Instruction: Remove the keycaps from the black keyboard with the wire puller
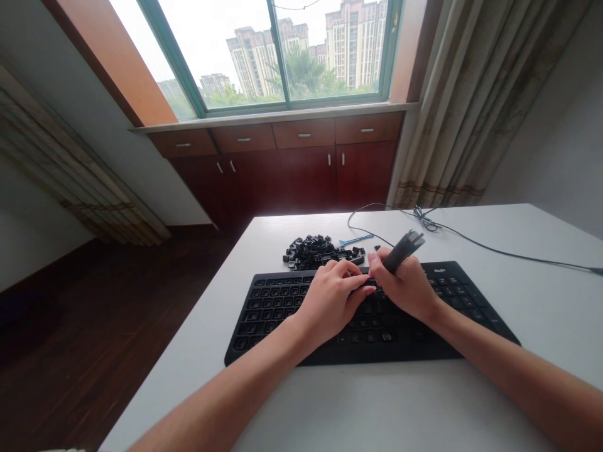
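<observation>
A black keyboard [282, 307] lies on the white table [541, 295], with many of its keycaps off. My left hand [330, 298] rests over the keyboard's middle, fingers curled and pinched toward its upper rows; what they pinch is hidden. My right hand [407, 282] is wrapped round a long black bar [402, 250], which may be the space-bar cap and which sticks up and to the right. The two hands touch at the fingertips. A pile of loose black keycaps [320, 250] sits just behind the keyboard.
A blue keycap puller [355, 239] lies beside the pile. The keyboard's black cable [471, 238] loops across the table's far right. Beyond the table are dark red cabinets [292, 169], a window and curtains [475, 107]; wooden floor lies to the left.
</observation>
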A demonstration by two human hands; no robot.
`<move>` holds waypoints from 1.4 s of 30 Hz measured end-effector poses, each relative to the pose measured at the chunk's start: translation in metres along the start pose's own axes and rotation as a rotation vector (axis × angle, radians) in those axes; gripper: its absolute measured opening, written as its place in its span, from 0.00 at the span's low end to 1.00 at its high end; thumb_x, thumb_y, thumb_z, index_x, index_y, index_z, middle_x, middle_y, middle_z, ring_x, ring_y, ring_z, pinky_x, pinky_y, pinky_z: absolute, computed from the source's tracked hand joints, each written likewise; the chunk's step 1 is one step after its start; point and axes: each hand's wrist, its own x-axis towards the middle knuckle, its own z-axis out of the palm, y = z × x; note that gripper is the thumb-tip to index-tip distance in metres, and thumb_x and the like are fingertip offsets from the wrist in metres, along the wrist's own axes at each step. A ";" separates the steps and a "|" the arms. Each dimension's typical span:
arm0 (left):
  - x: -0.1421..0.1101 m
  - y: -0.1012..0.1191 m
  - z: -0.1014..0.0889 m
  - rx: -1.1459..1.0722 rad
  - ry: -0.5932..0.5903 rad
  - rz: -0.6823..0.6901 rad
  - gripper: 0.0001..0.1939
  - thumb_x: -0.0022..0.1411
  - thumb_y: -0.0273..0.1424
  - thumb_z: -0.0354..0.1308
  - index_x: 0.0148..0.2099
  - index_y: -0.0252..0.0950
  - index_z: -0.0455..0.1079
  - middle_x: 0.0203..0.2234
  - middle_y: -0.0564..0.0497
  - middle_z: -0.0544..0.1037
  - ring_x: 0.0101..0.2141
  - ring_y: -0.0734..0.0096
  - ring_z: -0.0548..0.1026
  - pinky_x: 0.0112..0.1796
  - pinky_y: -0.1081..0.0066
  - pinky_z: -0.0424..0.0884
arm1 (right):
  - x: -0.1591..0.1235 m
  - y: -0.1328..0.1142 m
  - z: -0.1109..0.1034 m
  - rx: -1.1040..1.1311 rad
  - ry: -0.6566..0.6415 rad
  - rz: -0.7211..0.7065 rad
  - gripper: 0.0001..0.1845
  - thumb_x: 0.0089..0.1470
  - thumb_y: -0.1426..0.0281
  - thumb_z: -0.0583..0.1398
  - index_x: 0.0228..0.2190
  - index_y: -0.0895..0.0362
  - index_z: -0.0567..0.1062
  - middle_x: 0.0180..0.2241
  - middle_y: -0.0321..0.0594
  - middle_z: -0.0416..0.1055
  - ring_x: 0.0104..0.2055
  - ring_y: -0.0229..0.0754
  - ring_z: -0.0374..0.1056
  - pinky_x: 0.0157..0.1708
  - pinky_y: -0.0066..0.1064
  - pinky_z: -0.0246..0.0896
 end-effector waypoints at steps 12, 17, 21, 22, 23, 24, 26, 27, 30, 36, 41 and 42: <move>0.018 0.019 0.023 -0.119 0.012 0.072 0.25 0.70 0.28 0.49 0.66 0.25 0.55 0.57 0.33 0.71 0.59 0.51 0.69 0.63 0.53 0.66 | 0.000 0.000 0.001 0.007 0.021 0.019 0.21 0.66 0.63 0.55 0.21 0.54 0.63 0.19 0.31 0.60 0.23 0.37 0.58 0.28 0.31 0.55; 0.014 0.019 0.026 -0.031 0.012 0.083 0.20 0.73 0.26 0.43 0.64 0.27 0.55 0.56 0.33 0.71 0.60 0.49 0.69 0.62 0.49 0.66 | 0.000 0.000 0.001 0.002 0.018 0.022 0.22 0.65 0.62 0.55 0.20 0.54 0.62 0.18 0.31 0.60 0.22 0.37 0.57 0.27 0.31 0.54; 0.014 0.021 0.026 -0.013 0.005 0.091 0.21 0.74 0.26 0.41 0.65 0.27 0.52 0.57 0.32 0.71 0.61 0.49 0.69 0.63 0.47 0.64 | 0.000 0.000 0.003 0.076 0.087 0.068 0.22 0.66 0.60 0.55 0.21 0.54 0.63 0.18 0.31 0.60 0.21 0.37 0.58 0.25 0.30 0.54; 0.014 0.022 0.025 -0.022 0.007 0.083 0.20 0.74 0.27 0.41 0.66 0.28 0.52 0.57 0.33 0.71 0.61 0.50 0.69 0.63 0.47 0.64 | 0.000 0.000 0.003 0.106 0.140 0.097 0.22 0.66 0.60 0.54 0.21 0.54 0.64 0.17 0.30 0.60 0.21 0.36 0.58 0.24 0.30 0.54; 0.015 0.023 0.025 -0.033 0.007 0.076 0.20 0.75 0.27 0.41 0.66 0.29 0.52 0.57 0.33 0.71 0.61 0.51 0.69 0.63 0.47 0.64 | 0.001 -0.001 0.004 0.122 0.183 0.119 0.22 0.67 0.60 0.53 0.21 0.53 0.64 0.16 0.30 0.59 0.20 0.36 0.57 0.23 0.30 0.54; 0.015 0.023 0.024 -0.045 0.007 0.072 0.20 0.75 0.27 0.41 0.66 0.29 0.52 0.57 0.34 0.71 0.61 0.51 0.69 0.64 0.47 0.63 | 0.001 -0.001 0.005 0.123 0.208 0.125 0.23 0.67 0.60 0.53 0.21 0.53 0.63 0.16 0.30 0.58 0.20 0.36 0.57 0.23 0.30 0.53; 0.015 0.024 0.022 -0.073 0.005 0.063 0.19 0.75 0.26 0.41 0.65 0.30 0.53 0.57 0.34 0.71 0.61 0.52 0.69 0.64 0.47 0.62 | 0.002 -0.002 0.007 0.093 0.190 0.094 0.23 0.66 0.60 0.55 0.20 0.53 0.62 0.16 0.30 0.58 0.20 0.36 0.57 0.24 0.29 0.54; 0.015 0.023 0.022 -0.089 0.001 0.059 0.19 0.74 0.26 0.42 0.64 0.30 0.54 0.56 0.35 0.72 0.60 0.53 0.70 0.65 0.47 0.62 | 0.002 -0.002 0.007 0.078 0.170 0.075 0.23 0.65 0.61 0.55 0.19 0.54 0.62 0.16 0.30 0.59 0.21 0.36 0.57 0.24 0.29 0.54; 0.015 0.022 0.019 -0.125 -0.006 0.047 0.18 0.74 0.26 0.43 0.63 0.32 0.58 0.56 0.37 0.73 0.59 0.54 0.71 0.65 0.49 0.62 | 0.003 -0.002 0.007 0.117 0.170 0.091 0.23 0.65 0.60 0.56 0.20 0.54 0.63 0.16 0.30 0.59 0.19 0.35 0.57 0.22 0.29 0.54; 0.013 0.012 0.014 -0.124 -0.036 0.068 0.20 0.75 0.24 0.42 0.65 0.29 0.59 0.59 0.37 0.72 0.62 0.56 0.69 0.66 0.53 0.63 | 0.007 -0.001 0.005 0.333 0.212 0.231 0.23 0.64 0.58 0.57 0.19 0.55 0.67 0.14 0.29 0.58 0.15 0.33 0.54 0.16 0.27 0.48; 0.008 -0.006 -0.002 -0.035 -0.001 0.072 0.15 0.73 0.33 0.54 0.58 0.33 0.69 0.57 0.40 0.74 0.57 0.54 0.72 0.59 0.54 0.70 | 0.009 -0.004 0.002 0.406 0.236 0.287 0.23 0.63 0.59 0.58 0.19 0.56 0.68 0.13 0.30 0.59 0.15 0.32 0.54 0.15 0.27 0.47; 0.008 -0.010 -0.006 -0.007 0.015 0.063 0.13 0.72 0.35 0.57 0.54 0.35 0.73 0.54 0.42 0.76 0.54 0.54 0.73 0.56 0.54 0.73 | 0.009 -0.005 0.002 0.401 0.234 0.280 0.23 0.63 0.59 0.58 0.19 0.56 0.68 0.13 0.30 0.59 0.15 0.32 0.54 0.15 0.27 0.47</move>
